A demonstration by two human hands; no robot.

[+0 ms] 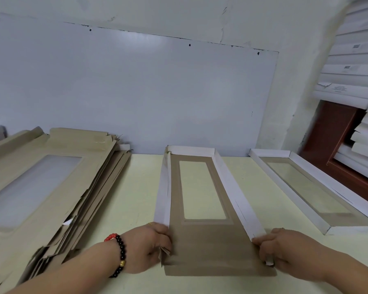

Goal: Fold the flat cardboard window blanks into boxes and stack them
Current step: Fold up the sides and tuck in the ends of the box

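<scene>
- Two hands on one blank (208,247), lying lengthwise at the middle of the counter (140,187), brown face up, clear window (202,189) in its far half.
- Left hand (149,249): grip clamped on the blank's near-left corner, fingers curled round the white side flap (163,187) and a small end tab. Flap stands folded up along the whole left edge.
- Right hand (285,251): grip clamped on the near-right corner, pinching the right side flap (236,192) and its white tab. That flap is raised too, leaning outward.
- Far end flap (191,150) is folded up, touching both side flaps at the far corners.
- Near end of the blank lies flat on the counter, between the two hands.
- Bead bracelet (120,254) on the left wrist: black beads, a few red, one gold.
- Left of the blank: a messy pile of flat blanks (57,177), tan faces up, top one showing its window; pile runs from the wall to the near edge, well apart from the blank in hand.
- Right of it: one finished box (310,187), white walls up on all sides, window in the floor, angled on the counter, apart from the blank.
- Behind: a pale board (136,92) on the wall.
- Far right: white boxes stacked high (357,60) over a red-brown panel (331,145).
</scene>
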